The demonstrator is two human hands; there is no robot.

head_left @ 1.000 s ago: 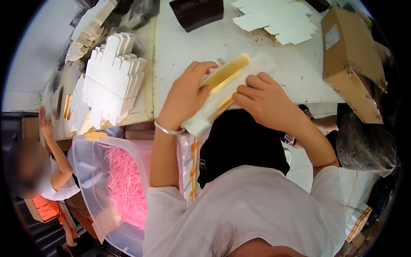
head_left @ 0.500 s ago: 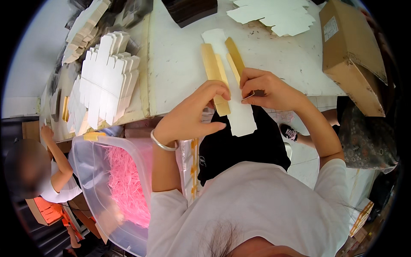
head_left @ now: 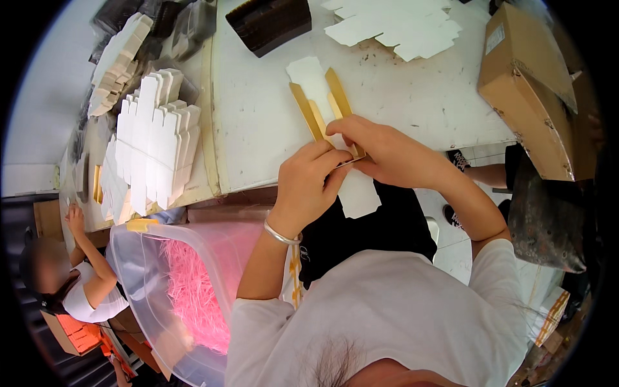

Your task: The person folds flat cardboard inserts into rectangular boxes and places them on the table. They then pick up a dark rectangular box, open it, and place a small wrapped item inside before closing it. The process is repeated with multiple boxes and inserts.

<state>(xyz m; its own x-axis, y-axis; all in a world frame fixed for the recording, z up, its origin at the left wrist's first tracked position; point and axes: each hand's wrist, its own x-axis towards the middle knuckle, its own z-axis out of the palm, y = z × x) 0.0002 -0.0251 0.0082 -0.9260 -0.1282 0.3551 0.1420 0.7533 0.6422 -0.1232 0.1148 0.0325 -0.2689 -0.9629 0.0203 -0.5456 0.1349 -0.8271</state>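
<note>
A partly folded carton blank (head_left: pixel 360 197) lies lengthwise before me, its far part on the table and its near end over my lap. Along both long edges, gold-coloured side flaps (head_left: pixel 338 93) stand up from the white middle strip. My left hand (head_left: pixel 306 184) is closed on the left side of the blank, thumb and fingers together at a fold. Opposite it, my right hand (head_left: pixel 390 151) pinches the right side at the same fold, its index finger bent over the edge. The fingers hide most of that fold. A silver bangle (head_left: pixel 282 233) circles my left wrist.
Stacked white carton blanks (head_left: pixel 158 129) stand at the left, and more flat blanks (head_left: pixel 400 26) lie at the back. A dark box (head_left: pixel 269 26) and brown cardboard box (head_left: pixel 516 84) flank them. Beside me, a clear tub (head_left: pixel 138 271) holds pink shreds (head_left: pixel 196 290). Another person (head_left: pixel 90 277) is at left.
My left hand has closed from a spread grip and moved in toward my right hand. Both hands now meet across the blank at a crosswise fold. The view has shifted slightly.
</note>
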